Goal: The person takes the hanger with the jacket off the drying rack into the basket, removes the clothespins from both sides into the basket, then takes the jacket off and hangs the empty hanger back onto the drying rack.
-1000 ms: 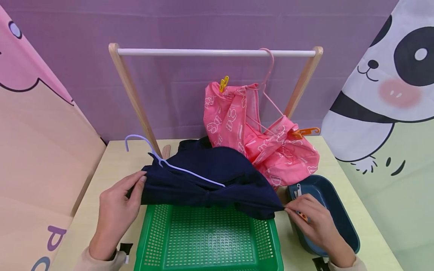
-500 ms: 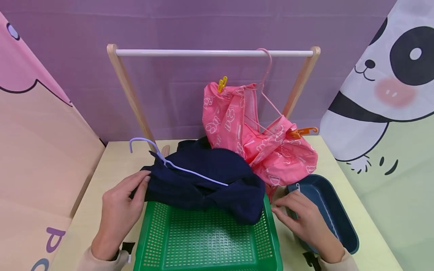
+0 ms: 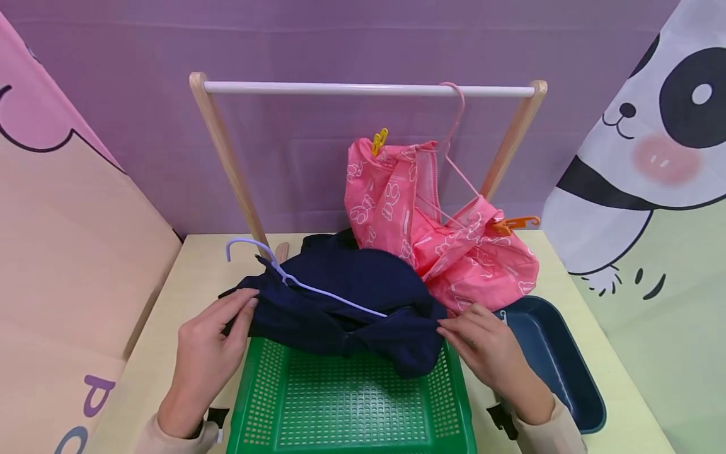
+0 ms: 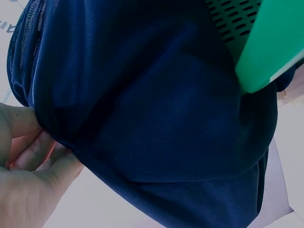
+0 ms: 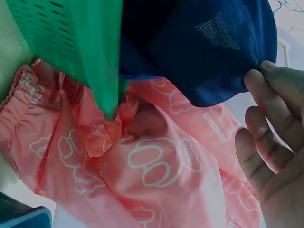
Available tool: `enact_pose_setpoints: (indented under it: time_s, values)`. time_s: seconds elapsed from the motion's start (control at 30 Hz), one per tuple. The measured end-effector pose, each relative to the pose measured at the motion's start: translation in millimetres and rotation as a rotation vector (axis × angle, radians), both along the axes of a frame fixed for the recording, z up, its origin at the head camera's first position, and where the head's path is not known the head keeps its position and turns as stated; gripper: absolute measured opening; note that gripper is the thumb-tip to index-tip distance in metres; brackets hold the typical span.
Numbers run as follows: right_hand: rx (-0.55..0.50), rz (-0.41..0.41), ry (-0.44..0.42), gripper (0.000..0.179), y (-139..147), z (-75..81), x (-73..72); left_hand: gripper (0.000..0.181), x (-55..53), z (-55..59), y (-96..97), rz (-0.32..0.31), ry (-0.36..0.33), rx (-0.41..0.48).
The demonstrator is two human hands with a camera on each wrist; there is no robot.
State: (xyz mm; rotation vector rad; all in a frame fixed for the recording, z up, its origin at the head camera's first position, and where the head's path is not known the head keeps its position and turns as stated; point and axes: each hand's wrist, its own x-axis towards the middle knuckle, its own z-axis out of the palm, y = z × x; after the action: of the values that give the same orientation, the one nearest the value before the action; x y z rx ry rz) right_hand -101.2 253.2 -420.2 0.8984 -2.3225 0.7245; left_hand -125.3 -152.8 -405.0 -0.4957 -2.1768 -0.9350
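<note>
A dark navy garment (image 3: 363,277) lies bunched over the back of a green basket (image 3: 351,403). A lavender hanger (image 3: 331,295) rests on it, its hook pointing left and its right end tucked into the cloth. My left hand (image 3: 210,359) pinches the garment's left edge between thumb and fingers, as the left wrist view also shows on the navy cloth (image 4: 156,109). At the right edge, my right hand (image 3: 493,353) pinches the cloth between thumb and index finger; in the right wrist view its other fingers (image 5: 259,156) stand apart from the fabric.
A wooden rack with a white rod (image 3: 340,89) stands behind. From it a pink printed garment (image 3: 391,202) hangs on a pink hanger (image 3: 455,126), with a yellow clip (image 3: 379,142) and an orange clip (image 3: 513,225). A dark blue tray (image 3: 558,359) sits at right.
My right hand let go of the garment's right corner, which dropped inward, then moved left and up and pinched the cloth again. My left hand kept its pinch.
</note>
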Motion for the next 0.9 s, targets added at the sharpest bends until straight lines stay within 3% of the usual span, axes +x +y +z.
enact_pose_setpoints:
  time_s: [0.27,0.57,0.67,0.9]
  values:
    - [0.036,-0.029,0.064,0.043,11,-1.0,9.0,0.025,-1.4,2.1,-0.6,0.034,-0.005,-0.004]
    - [-0.149,0.089,0.251,0.034,16,-8.1,19.2,0.024,-4.2,0.0,1.2,0.055,-0.015,-0.003]
    - [-0.127,0.120,0.212,0.033,17,-12.8,21.7,0.023,-4.5,0.1,2.4,0.062,-0.020,-0.001]
    - [-0.050,0.109,-0.025,0.030,20,-30.9,23.0,0.023,-2.3,2.5,3.4,0.054,-0.058,0.014]
